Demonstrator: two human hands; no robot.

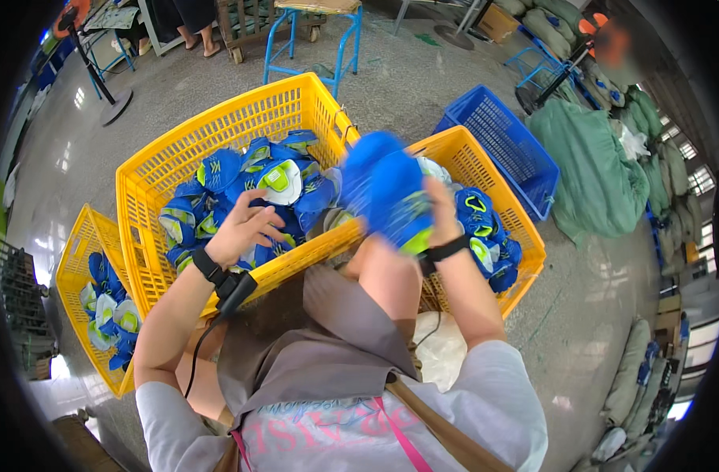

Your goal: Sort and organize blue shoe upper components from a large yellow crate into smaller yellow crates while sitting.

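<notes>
My right hand (pixel 443 211) grips a bunch of blue shoe uppers (pixel 387 189) with lime-green trim, smeared by motion. They are held up over the gap between two yellow crates. My left hand (pixel 248 226) hovers with spread fingers, holding nothing, above the near side of the large yellow crate (pixel 210 130). Inside that crate lies a loose heap of blue and green shoe uppers (pixel 219 169), one showing its white and lime inside. To the right, a smaller yellow crate (pixel 525 259) holds more blue uppers (pixel 485 228), partly hidden behind my right arm.
Beside my left arm stands another yellow crate (pixel 80 236) with uppers in it. A blue crate (pixel 497 122) and a big green sack (pixel 588 169) are at the right. Beyond the crates are a blue-legged stool (pixel 316 39), a fan base (pixel 117 108) and people's feet (pixel 202 44).
</notes>
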